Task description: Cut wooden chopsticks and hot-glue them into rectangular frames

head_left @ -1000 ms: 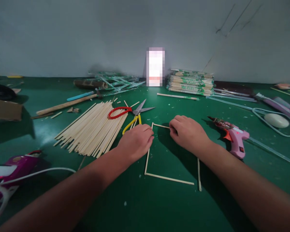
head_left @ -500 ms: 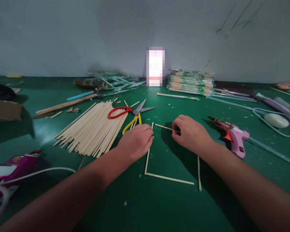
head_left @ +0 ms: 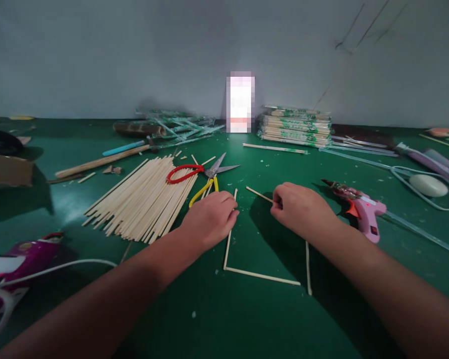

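My left hand (head_left: 212, 219) is closed, its fingertips pinching the upper part of a thin wooden stick (head_left: 228, 249) that lies lengthwise on the green table. The near end of this stick meets a crosswise stick (head_left: 264, 276), forming a corner. My right hand (head_left: 301, 208) is closed around another wooden stick (head_left: 260, 194), whose left end points towards the left stick with a gap between them. Below my right hand lies one more stick (head_left: 309, 269), its far end hidden by the hand and its near end just apart from the crosswise stick.
Open scissors (head_left: 211, 172) rest partly on a pile of sticks (head_left: 134, 199) at left. A pink glue gun (head_left: 362, 209) lies right, a purple one (head_left: 30, 259) at the left edge. Wrapped chopsticks (head_left: 295, 128) are stacked at the back beside a bright blurred screen (head_left: 240, 102).
My right hand has moved slightly right and towards me. The left end of its stick has swung away from the left stick, widening the gap. My left hand has stayed in place.
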A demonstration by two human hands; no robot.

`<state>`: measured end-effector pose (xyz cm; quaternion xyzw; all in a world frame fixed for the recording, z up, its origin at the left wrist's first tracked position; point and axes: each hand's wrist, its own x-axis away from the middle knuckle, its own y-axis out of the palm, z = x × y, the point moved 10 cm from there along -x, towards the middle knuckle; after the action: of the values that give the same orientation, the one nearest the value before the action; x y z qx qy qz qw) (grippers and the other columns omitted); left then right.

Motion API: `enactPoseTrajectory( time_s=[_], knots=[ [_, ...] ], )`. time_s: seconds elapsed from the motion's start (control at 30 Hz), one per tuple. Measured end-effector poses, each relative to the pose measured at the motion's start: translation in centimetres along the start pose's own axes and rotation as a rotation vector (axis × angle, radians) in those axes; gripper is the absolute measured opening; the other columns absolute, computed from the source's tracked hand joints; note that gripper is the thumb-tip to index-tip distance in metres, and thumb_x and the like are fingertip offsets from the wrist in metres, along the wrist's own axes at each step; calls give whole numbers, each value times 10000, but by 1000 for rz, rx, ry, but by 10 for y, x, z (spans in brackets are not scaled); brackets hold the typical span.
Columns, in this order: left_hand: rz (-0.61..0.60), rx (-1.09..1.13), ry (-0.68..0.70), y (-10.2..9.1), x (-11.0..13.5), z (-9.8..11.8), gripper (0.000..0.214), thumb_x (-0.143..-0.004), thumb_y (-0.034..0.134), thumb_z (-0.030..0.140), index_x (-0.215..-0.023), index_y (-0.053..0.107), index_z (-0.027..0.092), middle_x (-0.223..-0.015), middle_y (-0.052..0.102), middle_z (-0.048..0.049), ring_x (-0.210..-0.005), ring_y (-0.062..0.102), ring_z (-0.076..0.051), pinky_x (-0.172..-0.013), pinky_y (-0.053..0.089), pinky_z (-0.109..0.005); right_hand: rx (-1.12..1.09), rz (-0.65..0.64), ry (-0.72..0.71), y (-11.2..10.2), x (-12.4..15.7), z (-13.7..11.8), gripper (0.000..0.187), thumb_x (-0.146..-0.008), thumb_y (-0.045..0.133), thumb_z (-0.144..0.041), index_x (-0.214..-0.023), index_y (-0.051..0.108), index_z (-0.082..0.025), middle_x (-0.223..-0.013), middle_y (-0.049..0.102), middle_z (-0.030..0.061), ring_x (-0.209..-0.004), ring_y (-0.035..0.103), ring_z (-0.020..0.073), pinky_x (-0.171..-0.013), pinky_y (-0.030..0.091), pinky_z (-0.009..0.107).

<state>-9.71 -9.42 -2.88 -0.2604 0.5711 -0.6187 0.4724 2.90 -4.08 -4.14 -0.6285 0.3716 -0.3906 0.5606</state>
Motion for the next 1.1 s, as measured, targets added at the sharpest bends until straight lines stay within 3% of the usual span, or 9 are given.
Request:
enactPoseTrajectory(
  time_s=[0.2,0.4,0.8,0.97,1.1],
  knots=[
    [-7,23,6,-1,0,1,209,-884,485,246,-929,657,137,-947,652,-73,-911,586,-200,-815,480,-347,-14,37,1,-1,-1,5,54,-737,513,-219,-704,549,-196,-744,577,33,-680,514,169,-544,303,285],
    [-5,32,-1,-2,0,1,214,-885,479,247,-932,651,129,-929,646,-74,-894,582,-202,-805,475,-348,-53,81,-11,-2,0,14,171,-788,520,-302,-878,632,-208,-820,612,28,-698,540,166,-557,331,283],
    [-28,24,-16,-2,-2,0,229,-888,471,254,-927,652,119,-915,643,-76,-876,578,-205,-781,475,-349,-184,-9,34,8,-4,20,55,-713,575,-251,-694,607,-211,-723,606,13,-621,514,146,-513,312,267],
    [-33,26,-21,-2,-1,-1,228,-887,471,250,-926,653,120,-909,644,-77,-871,579,-200,-781,477,-343,-152,41,0,-1,0,14,73,-751,543,-235,-695,584,-212,-701,610,12,-608,509,147,-521,309,269],
    [-43,10,-13,-1,-1,0,228,-887,471,248,-923,654,116,-909,644,-81,-876,578,-205,-789,475,-348,-204,175,62,-17,3,23,49,-783,540,-258,-777,568,-219,-660,621,2,-575,528,149,-523,331,266]
  ],
)
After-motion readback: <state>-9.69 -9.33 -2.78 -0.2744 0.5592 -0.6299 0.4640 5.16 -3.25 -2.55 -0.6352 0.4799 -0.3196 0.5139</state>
